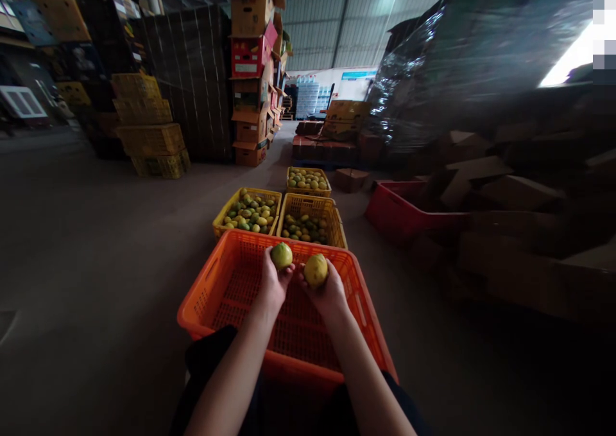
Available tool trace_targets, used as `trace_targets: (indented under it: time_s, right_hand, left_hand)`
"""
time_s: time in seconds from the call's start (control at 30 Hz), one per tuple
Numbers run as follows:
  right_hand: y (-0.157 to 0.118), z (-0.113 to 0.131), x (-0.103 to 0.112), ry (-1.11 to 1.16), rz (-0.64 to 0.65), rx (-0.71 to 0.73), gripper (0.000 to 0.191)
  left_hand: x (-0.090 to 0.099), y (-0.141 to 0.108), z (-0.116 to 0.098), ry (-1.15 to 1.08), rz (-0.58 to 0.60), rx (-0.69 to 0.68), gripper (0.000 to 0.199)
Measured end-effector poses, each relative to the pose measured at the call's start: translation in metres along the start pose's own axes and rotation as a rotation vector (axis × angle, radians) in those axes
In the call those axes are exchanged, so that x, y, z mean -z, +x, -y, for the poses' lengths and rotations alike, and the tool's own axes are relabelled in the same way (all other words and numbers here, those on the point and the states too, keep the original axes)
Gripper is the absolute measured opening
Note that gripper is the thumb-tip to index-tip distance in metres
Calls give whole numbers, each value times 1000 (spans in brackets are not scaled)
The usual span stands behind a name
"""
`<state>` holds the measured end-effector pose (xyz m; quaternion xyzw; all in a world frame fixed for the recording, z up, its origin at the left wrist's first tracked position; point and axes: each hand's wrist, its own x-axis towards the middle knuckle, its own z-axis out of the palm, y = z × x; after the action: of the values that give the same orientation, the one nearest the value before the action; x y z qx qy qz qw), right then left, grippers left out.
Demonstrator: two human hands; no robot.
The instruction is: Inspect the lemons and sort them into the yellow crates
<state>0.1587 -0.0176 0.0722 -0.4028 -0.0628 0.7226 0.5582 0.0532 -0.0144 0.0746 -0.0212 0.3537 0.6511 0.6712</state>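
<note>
Each hand (274, 284) clasps fruit (282, 256) over an orange crate (208, 293), yellow crates (315, 209) seemingly holding more.

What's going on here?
A person holds one round fruit in each hand, over an orange crate. The left hand has a greenish fruit; the right hand has a yellow fruit. Just beyond the orange crate, three yellow crates on the floor hold more green and yellow fruit.
</note>
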Motion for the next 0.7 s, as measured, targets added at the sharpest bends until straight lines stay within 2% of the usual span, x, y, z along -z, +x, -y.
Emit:
trace_targets:
  time_s: [0.1,0.2,0.27,0.33,0.5,0.7]
  right_hand:
    - [-1,1,3,14,47,47,27]
    - [0,2,7,22,61,19,36]
    - [2,2,7,7,26,-5,36]
    - [4,2,6,-13,-33,-6,33]
    - [6,0,4,-66,-129,12,22]
    - [16,-5,10,-93,-94,-64,25]
  left_hand:
    - [-1,0,-4,-60,18,-22,30]
    - [0,0,-9,-94,62,156,32]
    - [0,0,-11,-103,80,262,30]
    - [-1,0,-10,-96,78,260,28]
    - [-4,-1,-7,-17,38,90,30]
    - [3,2,-8,-66,82,247,32]
